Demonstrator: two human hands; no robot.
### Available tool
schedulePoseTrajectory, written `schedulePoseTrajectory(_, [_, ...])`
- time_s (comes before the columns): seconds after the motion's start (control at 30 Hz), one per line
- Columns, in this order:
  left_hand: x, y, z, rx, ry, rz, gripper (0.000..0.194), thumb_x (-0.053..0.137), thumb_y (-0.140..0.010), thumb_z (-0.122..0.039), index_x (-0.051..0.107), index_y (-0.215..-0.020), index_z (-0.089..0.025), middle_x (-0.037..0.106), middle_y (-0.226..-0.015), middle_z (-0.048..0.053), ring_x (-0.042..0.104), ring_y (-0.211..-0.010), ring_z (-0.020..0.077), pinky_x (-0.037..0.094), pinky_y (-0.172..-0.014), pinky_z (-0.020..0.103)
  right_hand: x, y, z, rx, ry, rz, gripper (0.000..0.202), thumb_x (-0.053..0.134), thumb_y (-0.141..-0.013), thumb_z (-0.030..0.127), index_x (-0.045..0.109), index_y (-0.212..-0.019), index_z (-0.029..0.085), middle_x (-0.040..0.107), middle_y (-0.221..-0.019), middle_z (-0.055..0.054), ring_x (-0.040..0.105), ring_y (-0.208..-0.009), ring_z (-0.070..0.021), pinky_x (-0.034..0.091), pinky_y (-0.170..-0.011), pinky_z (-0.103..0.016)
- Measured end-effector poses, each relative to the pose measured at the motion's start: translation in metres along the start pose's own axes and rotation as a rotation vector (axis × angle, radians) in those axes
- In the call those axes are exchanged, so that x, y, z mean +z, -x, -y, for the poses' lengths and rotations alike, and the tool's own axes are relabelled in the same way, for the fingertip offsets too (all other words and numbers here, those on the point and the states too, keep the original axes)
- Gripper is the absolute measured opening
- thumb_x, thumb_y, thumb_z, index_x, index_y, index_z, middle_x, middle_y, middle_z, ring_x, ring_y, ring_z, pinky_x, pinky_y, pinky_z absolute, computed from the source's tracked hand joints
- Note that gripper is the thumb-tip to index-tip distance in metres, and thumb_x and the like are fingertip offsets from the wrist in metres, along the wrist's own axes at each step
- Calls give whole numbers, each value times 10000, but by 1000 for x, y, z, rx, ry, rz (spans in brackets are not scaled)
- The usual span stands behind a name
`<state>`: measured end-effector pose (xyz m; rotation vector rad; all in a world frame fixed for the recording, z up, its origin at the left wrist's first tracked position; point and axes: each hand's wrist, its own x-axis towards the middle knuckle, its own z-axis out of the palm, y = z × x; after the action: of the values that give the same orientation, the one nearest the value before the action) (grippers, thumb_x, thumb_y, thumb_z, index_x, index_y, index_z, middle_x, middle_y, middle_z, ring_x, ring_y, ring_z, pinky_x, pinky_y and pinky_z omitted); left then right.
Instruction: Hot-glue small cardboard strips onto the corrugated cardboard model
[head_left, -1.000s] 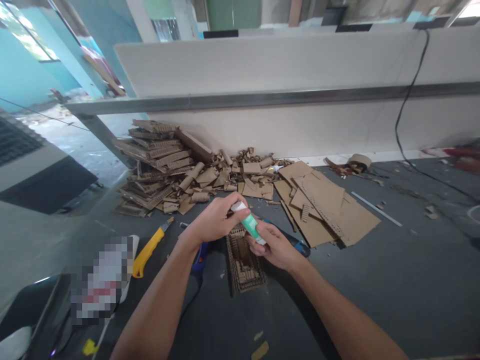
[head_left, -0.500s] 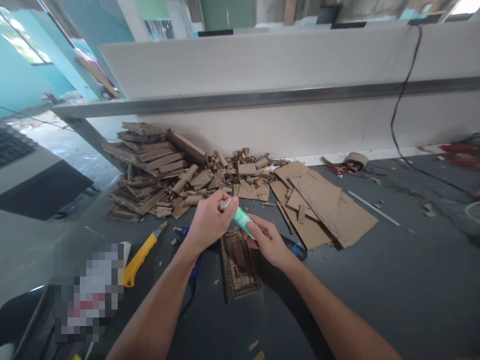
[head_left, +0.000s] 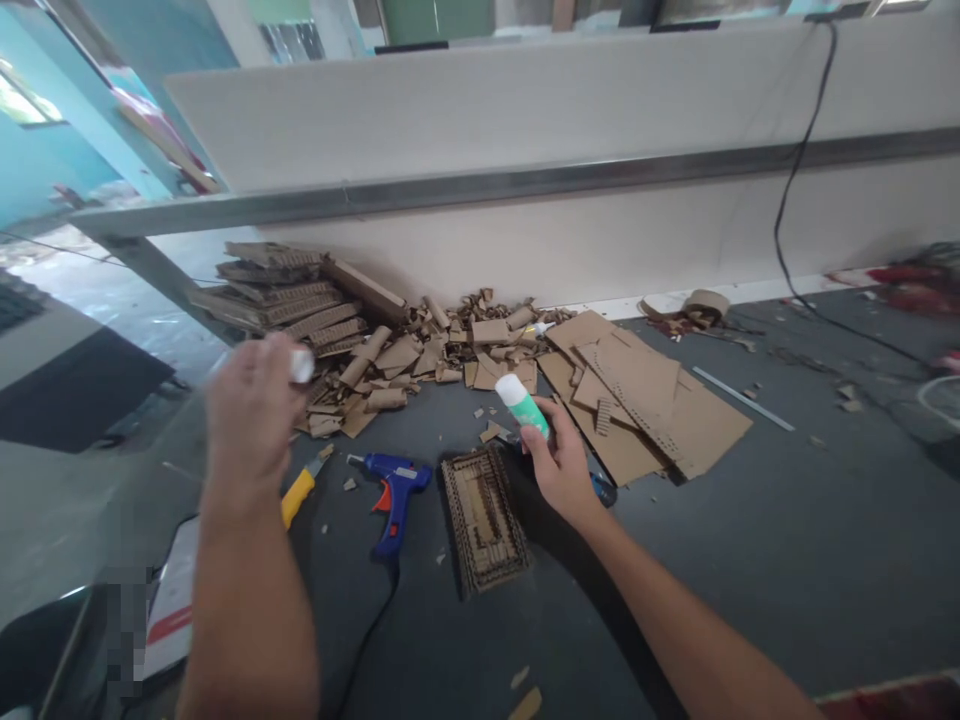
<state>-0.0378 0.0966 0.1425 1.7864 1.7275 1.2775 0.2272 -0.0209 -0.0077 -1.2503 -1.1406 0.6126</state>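
Note:
My right hand (head_left: 556, 455) holds a green glue stick (head_left: 529, 412) whose white upper end points up and left. Blurred by motion, my left hand (head_left: 255, 410) is closed on a white cap (head_left: 301, 365), in front of the cardboard stack. Between my forearms, a rectangular piece of layered corrugated cardboard (head_left: 486, 520) lies on the dark table (head_left: 600, 640). To its left rests a blue glue gun (head_left: 397, 490) with an orange trigger.
A yellow cutter (head_left: 298, 497) lies partly behind my left forearm. Stacked cardboard pieces (head_left: 292, 290), loose scraps (head_left: 405, 355) and flat sheets (head_left: 637, 400) line the back. A thin pale strip (head_left: 742, 398) and a black cable (head_left: 799, 170) are on the right.
My hands have moved apart. My left hand has gone left with the white cap, away from the glue stick in my right hand. The glue gun and the layered piece are more exposed.

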Motion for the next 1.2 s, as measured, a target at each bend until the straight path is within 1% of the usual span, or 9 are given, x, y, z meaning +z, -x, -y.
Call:
schedulePoseTrajectory(0.1, [24,11,1,28,-135,210,333,569,-861,-509,673,-926,-199,652,-742,12,598,-644,168,418,-571,248,2,1,1,15,-123,11,378,584,-944,470,557,-1223,217,636,-1080,-73,577,-777,-157,506,-742,-319])
schedulePoseTrajectory(0.17, [41,18,2,67,-292,404,366,565,-867,-547,692,-991,-227,721,-831,41,665,-765,223,454,-649,279,0,2,-1,64,-206,34,374,620,-925,476,559,-1208,238,623,-1076,-58,570,-787,-152,511,-778,-327])
schedulePoseTrajectory(0.27, [60,25,9,158,-452,622,379,569,-874,-555,668,-1052,-235,744,-1005,88,679,-903,274,456,-706,305,-1,3,-4,134,-309,65,403,679,-888,484,559,-1196,255,610,-1080,-50,574,-839,-163,515,-837,-350])
schedulePoseTrajectory(0.47, [83,31,29,170,-583,844,362,672,-820,-375,668,-1159,-246,729,-1146,121,664,-1047,321,461,-783,327,4,0,-4,267,-602,76,415,771,-806,497,601,-1116,280,620,-1112,-32,613,-1019,-199,542,-924,-396])
schedulePoseTrajectory(0.67, [76,33,9,238,-376,758,463,608,-887,-526,655,-1247,-239,671,-1277,110,648,-1055,288,477,-792,315,5,-2,1,362,-754,53,353,817,-770,468,656,-1036,301,637,-1008,11,651,-930,-170,564,-835,-364])
schedulePoseTrajectory(0.8, [74,52,-22,195,-28,883,499,629,-877,-549,644,-1276,-249,693,-1195,78,625,-726,174,453,-618,262,7,3,4,374,-722,150,417,830,-755,469,687,-1092,269,668,-937,-15,621,-825,-161,556,-712,-317])
schedulePoseTrajectory(0.93, [89,73,-35,174,196,967,476,769,-783,-472,695,-1163,-195,728,-988,60,585,-651,146,436,-577,246,11,10,4,364,-641,248,388,823,-764,451,701,-1072,248,685,-925,-22,590,-727,-148,560,-651,-320])
schedulePoseTrajectory(1.1, [98,72,-30,17,469,848,383,844,-704,-428,746,-949,-151,753,-924,68,688,-855,222,541,-767,308,10,11,0,366,-627,192,481,898,-673,336,684,-1099,269,696,-1061,-24,648,-916,-186,561,-800,-341])
schedulePoseTrajectory(1.2, [95,69,-30,-52,590,835,457,914,-597,-397,758,-948,-150,762,-887,65,706,-826,227,568,-778,332,10,10,-3,359,-576,192,380,863,-729,325,695,-1061,246,709,-1000,-23,643,-896,-177,529,-857,-342])
